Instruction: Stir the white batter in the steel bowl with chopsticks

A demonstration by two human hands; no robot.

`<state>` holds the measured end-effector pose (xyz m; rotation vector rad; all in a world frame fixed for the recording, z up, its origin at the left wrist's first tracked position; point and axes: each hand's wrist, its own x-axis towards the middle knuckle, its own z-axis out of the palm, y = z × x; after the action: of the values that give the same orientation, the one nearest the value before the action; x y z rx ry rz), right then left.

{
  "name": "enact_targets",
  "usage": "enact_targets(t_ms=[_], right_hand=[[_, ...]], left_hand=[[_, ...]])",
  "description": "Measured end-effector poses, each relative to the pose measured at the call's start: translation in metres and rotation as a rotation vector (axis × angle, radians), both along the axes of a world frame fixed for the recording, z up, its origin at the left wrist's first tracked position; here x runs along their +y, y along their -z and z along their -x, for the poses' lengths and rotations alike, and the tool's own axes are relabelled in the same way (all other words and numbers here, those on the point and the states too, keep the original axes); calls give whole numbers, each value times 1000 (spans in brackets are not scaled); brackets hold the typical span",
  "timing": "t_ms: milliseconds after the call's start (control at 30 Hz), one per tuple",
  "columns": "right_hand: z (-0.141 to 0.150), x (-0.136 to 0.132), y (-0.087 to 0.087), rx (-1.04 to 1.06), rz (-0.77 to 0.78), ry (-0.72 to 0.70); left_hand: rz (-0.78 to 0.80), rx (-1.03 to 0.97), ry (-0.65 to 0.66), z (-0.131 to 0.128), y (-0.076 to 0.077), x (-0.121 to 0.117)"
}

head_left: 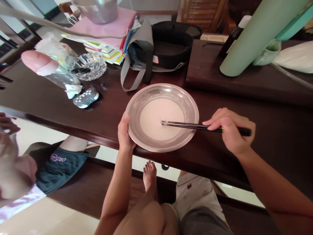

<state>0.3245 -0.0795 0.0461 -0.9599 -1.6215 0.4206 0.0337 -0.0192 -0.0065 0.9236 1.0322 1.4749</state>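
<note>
A wide metal bowl (193, 111) stands near the front edge of the dark wooden table, holding a smooth white liquid (156, 112). My left hand (125, 133) grips the bowl's left rim, thumb on top and the fingers hidden beneath. Dark chopsticks (190, 125) are in the closed fingers of my right hand (232, 129), to the right of the bowl. They reach over its right rim, nearly side by side, with their tips dipped in the liquid near the middle.
Behind the bowl lie a grey and black bag (168, 45) and a pile of books and folders (110, 39). A glass ashtray (91, 67) sits at left. A green cylinder (254, 42) stands on a raised board (202, 71). Another person (61, 163) sits at left.
</note>
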Motion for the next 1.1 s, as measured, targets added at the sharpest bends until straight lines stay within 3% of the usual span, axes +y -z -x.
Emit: enact_targets(t_ms=[100, 233, 400, 533, 600, 700, 767, 900, 1033, 1100], right_hand=[[0, 0, 0, -134, 62, -50], [-1, 1, 1, 31, -32, 72], [0, 1, -1, -132, 64, -83], [-1, 1, -1, 11, -25, 52], [-1, 1, -1, 58, -28, 6], [0, 0, -2, -89, 54, -115], [0, 0, -3, -131, 47, -67], [-3, 0, -4, 64, -28, 74], [-1, 0, -4, -97, 67, -98], [-1, 0, -4, -143, 60, -64]], left_hand=[[-1, -8, -17, -1, -1, 0], [6, 1, -15, 0, -1, 0], [8, 14, -13, 0, 0, 0], [-11, 19, -8, 0, 1, 0], [-5, 21, -2, 1, 1, 0], [13, 27, -18, 0, 0, 0], [15, 24, -29, 0, 0, 0], [20, 18, -11, 0, 0, 0], [13, 43, -24, -1, -1, 0], [4, 46, -32, -1, -1, 0]])
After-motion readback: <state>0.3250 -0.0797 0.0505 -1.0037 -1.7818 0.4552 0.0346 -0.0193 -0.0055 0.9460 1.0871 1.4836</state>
